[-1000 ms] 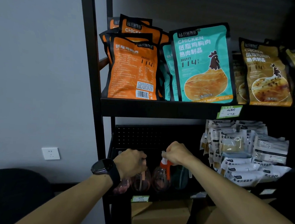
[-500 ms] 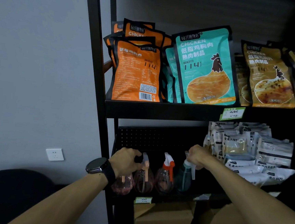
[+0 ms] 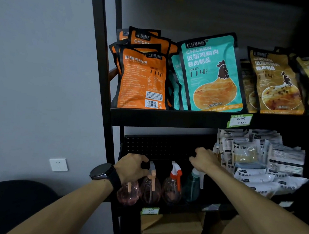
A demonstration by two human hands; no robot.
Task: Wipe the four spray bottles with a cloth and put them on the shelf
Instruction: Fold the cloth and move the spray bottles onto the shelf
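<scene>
Four spray bottles stand in a row on the lower black shelf (image 3: 177,207). From the left they are a pink one (image 3: 127,195), a pink one with a peach trigger (image 3: 151,188), a clear one with a white and red head (image 3: 173,187) and a dark teal one (image 3: 192,187). My left hand (image 3: 131,168), with a black watch on the wrist, curls over the head of the leftmost bottle and hides it. My right hand (image 3: 204,159) hovers just above the teal bottle with fingers apart, holding nothing. No cloth is in view.
Orange, teal and brown chicken pouches (image 3: 209,73) fill the upper shelf. White packets (image 3: 258,163) are stacked right of the bottles. Cardboard boxes (image 3: 171,230) sit below. A black chair (image 3: 7,204) is at lower left, and a wall socket (image 3: 58,164) is on the grey wall.
My right hand went from the red-headed bottle to the teal one, then let go and lifted up and to the right. My left hand stayed on the leftmost bottle.
</scene>
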